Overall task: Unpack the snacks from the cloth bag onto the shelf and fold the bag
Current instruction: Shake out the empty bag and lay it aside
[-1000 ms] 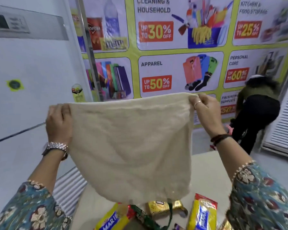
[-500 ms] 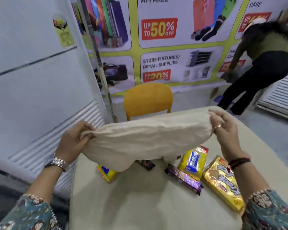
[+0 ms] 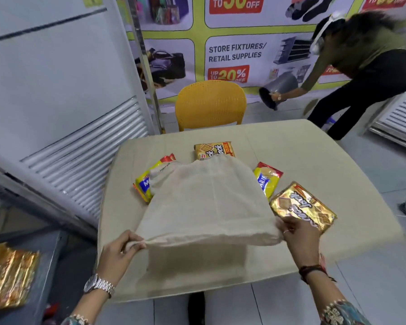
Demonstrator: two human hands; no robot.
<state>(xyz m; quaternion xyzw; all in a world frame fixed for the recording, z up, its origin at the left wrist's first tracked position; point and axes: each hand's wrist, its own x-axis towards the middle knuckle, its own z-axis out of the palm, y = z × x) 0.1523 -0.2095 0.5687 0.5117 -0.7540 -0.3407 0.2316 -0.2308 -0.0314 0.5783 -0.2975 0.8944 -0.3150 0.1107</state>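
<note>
I see my left hand pinching the near-left corner of the beige cloth bag, fingers curled tight on it; my right hand pinches the near-right corner. The bag stretches between them, spread beyond my fingers across the beige counter, overlapping yellow biscuit packets; a gold cracker packet lies just beyond my right fingers.

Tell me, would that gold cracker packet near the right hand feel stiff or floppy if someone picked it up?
Probably fairly stiff: the gold cracker packet lies flat with straight edges, unlike the cloth bag sagging between the left hand and right hand. Its shiny wrapper looks slippery. The printed crackers suggest the contents could break if squeezed.
</note>
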